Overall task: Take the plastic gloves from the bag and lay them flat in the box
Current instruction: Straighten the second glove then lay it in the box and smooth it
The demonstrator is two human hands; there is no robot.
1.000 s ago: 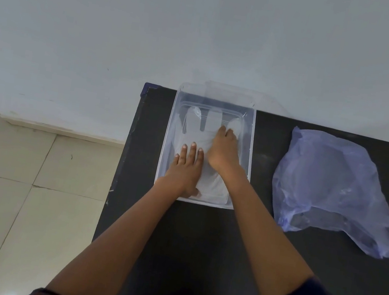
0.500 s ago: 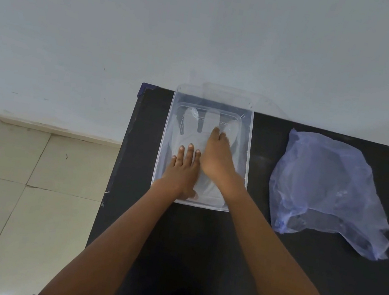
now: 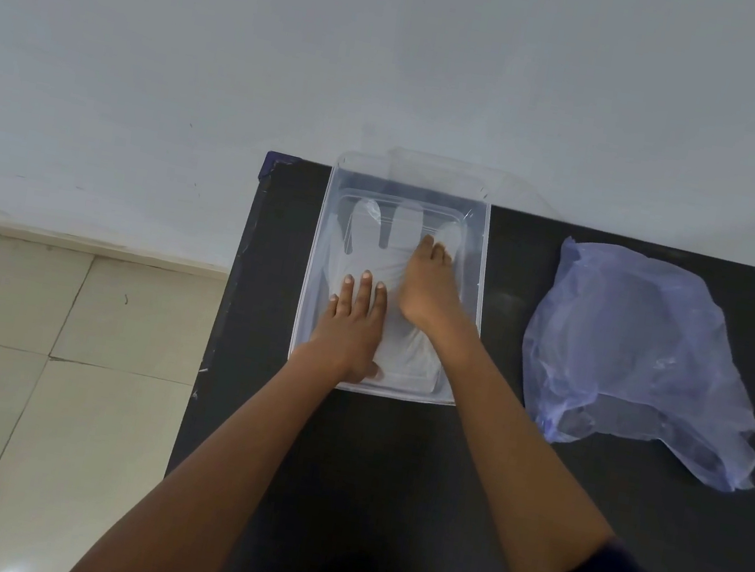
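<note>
We judged the smoothing step under way: our left hand [image 3: 352, 326], fingers spread flat, pinned the plastic glove [image 3: 384, 247] inside the clear box [image 3: 475, 271]; our right hand [image 3: 427, 286] pressed its fingers, grasping nothing. Next: reach into the blue bag [image 3: 638, 347], right of the box; its contents stayed unclear.

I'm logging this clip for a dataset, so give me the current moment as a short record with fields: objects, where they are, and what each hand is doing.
surface: black table
box: clear plastic box, at the table's far edge
glove: plastic glove, spread in the box, fingers pointing away
left hand: left hand flat, pressing the glove's cuff end
right hand: right hand, fingertips pressing near the glove's fingers
bag: bluish plastic bag, crumpled, right of the box, untouched
</note>
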